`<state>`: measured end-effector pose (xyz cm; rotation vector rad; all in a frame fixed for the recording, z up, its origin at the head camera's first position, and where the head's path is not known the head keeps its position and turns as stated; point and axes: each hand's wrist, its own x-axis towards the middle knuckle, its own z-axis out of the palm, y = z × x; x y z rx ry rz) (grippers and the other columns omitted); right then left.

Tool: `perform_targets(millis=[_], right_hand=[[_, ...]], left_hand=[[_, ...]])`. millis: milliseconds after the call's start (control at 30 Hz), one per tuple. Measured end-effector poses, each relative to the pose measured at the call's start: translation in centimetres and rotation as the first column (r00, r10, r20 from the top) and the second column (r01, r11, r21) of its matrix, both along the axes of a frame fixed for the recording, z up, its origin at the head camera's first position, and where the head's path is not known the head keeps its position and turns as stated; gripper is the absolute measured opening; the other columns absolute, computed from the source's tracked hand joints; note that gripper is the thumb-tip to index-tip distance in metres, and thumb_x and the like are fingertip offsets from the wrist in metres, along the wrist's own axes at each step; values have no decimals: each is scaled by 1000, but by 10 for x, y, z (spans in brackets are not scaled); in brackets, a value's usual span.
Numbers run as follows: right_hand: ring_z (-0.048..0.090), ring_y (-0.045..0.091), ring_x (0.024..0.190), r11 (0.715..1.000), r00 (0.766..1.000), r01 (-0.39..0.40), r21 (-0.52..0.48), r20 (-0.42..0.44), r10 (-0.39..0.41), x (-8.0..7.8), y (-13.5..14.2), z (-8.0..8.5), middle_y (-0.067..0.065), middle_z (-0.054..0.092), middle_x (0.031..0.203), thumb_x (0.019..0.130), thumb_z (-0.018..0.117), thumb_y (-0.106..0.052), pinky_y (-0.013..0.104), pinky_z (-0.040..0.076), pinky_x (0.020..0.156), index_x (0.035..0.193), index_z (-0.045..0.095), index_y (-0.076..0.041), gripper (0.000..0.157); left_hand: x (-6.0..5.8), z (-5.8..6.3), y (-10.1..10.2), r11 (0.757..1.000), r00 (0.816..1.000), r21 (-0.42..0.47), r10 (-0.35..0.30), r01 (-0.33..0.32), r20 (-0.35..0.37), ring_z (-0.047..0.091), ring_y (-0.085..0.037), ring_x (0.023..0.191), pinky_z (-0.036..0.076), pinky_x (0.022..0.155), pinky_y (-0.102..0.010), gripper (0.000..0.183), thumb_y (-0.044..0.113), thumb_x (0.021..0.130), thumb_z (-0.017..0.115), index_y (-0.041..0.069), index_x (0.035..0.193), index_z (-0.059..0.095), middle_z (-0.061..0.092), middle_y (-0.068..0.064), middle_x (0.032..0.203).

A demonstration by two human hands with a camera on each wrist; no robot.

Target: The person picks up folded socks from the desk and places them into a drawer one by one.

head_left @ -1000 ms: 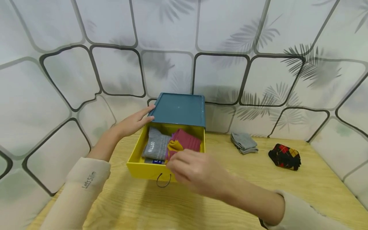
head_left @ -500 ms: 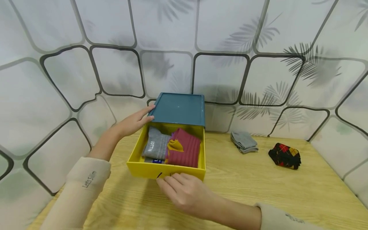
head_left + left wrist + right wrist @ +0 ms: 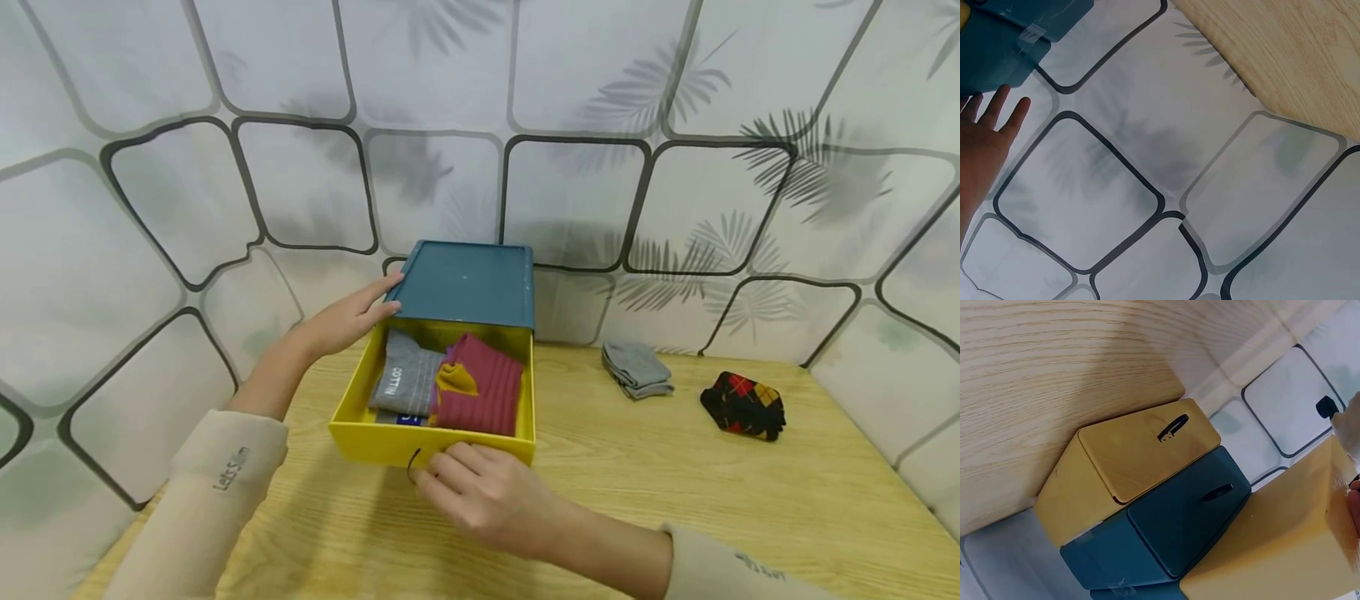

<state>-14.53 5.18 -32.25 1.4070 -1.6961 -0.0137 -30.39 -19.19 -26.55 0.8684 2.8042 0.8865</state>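
A yellow drawer (image 3: 352, 439) stands pulled out from a blue cabinet (image 3: 465, 283) in the head view. Inside lie a folded grey sock (image 3: 408, 379) with white lettering and a folded maroon sock (image 3: 483, 387) with a mustard patch. My right hand (image 3: 487, 496) grips the thin black loop handle (image 3: 412, 462) at the drawer front, its fingers curled and partly hiding the loop. Against the cabinet's left side rests my left hand (image 3: 345, 321), fingers extended. The left wrist view shows that hand (image 3: 985, 137) touching the blue side.
To the right on the wooden table (image 3: 637, 475) lie folded grey socks (image 3: 637, 371) and black socks (image 3: 744, 407) with red and yellow diamonds. Other drawers, one yellow (image 3: 1147, 450) and one blue (image 3: 1191, 512), show in the right wrist view. A patterned backdrop (image 3: 577, 200) stands behind.
My right hand has dropped from above the drawer's front edge to the loop handle, uncovering the maroon sock. The left hand stays on the cabinet, and the drawer sits almost unmoved.
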Motion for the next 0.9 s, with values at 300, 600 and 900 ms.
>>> perform_targets(millis=[300, 600, 900], right_hand=[[55, 13, 71, 997, 993, -70, -20, -101, 68, -6, -1, 3, 4, 60, 85, 95, 41, -3, 17, 48, 69, 91, 68, -5, 28], [56, 13, 70, 996, 992, -77, -50, -103, 72, -10, 1, 5, 3, 60, 83, 96, 43, -4, 17, 49, 67, 91, 68, -5, 25], [55, 13, 69, 997, 996, -49, -60, -83, 43, -13, 3, 4, 4, 60, 85, 96, 42, -3, 16, 49, 64, 92, 68, -6, 26]], left_hand=[[0, -1, 0, 1000, 1000, -1, 5, -5, 3, 8, -31, 136, 10, 107, -51, 65, 48, 98, 30, 15, 150, 9, 5, -9, 152], [-1, 0, 0, 1000, 1000, 6, 4, -4, 7, 8, -30, 136, 10, 107, -51, 65, 48, 98, 31, 15, 150, 9, 6, -9, 152], [-2, -1, -1, 1000, 1000, 18, -10, 10, 10, 7, -30, 136, 10, 107, -51, 65, 47, 98, 31, 15, 150, 9, 6, -9, 152]])
